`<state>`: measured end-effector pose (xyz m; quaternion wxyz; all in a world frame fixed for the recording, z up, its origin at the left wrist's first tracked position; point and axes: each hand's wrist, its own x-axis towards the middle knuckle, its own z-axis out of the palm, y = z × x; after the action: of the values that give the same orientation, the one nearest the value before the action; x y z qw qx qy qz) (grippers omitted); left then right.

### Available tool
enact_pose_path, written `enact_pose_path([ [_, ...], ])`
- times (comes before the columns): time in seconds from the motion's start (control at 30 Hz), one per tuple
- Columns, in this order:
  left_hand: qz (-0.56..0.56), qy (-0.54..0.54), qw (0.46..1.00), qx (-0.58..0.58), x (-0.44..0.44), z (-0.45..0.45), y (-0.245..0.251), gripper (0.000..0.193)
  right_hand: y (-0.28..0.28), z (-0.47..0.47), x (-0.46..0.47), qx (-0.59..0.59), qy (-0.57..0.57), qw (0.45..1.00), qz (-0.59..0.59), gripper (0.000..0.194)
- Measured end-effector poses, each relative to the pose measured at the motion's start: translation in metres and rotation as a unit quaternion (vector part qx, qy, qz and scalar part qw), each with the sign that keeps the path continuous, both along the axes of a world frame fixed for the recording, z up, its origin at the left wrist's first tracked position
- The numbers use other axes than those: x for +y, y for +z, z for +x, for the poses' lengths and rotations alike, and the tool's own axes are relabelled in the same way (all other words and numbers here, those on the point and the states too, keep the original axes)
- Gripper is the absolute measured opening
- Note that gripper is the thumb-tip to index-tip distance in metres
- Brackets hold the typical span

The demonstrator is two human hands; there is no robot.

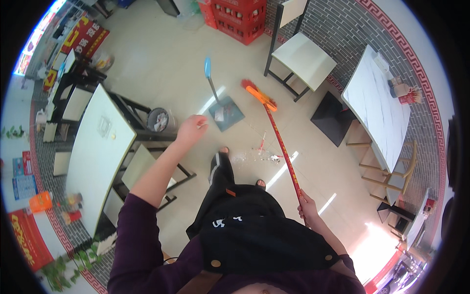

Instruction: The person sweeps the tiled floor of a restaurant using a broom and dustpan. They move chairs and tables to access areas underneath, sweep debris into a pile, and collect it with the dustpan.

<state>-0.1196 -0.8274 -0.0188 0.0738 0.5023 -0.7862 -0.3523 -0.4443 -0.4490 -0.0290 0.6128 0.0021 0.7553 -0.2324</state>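
Note:
My right hand is closed around the red patterned handle of a broom. The broom's orange head with red bristles rests on the tiled floor. My left hand is raised, its fingers curled around something small and whitish that I cannot make out. Beyond it on the floor lies a long-handled dustpan with a blue grip, its grey pan holding some pale litter. A pile of litter, with white and red scraps and fine debris, is spread on the tiles in front of my feet.
A bin with waste stands beside a white table at left, with chairs around it. At right are a chair, a marble-patterned table with small containers, and its black base. Red bottle crates are stacked at the far wall.

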Motion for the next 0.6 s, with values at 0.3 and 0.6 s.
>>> enact_pose_path([
  [0.3, -0.363, -0.287, 0.867, -0.184, -0.194, -0.033, -0.049, 0.044, -0.048, 0.060, -0.244, 0.069, -0.005, 0.994, -0.085, 0.040],
  [0.6, -0.330, -0.495, 0.759, -0.265, -0.288, -0.076, -0.085, 0.023, -0.122, 0.056, -0.411, 0.245, 0.183, 0.952, -0.020, 0.041],
])
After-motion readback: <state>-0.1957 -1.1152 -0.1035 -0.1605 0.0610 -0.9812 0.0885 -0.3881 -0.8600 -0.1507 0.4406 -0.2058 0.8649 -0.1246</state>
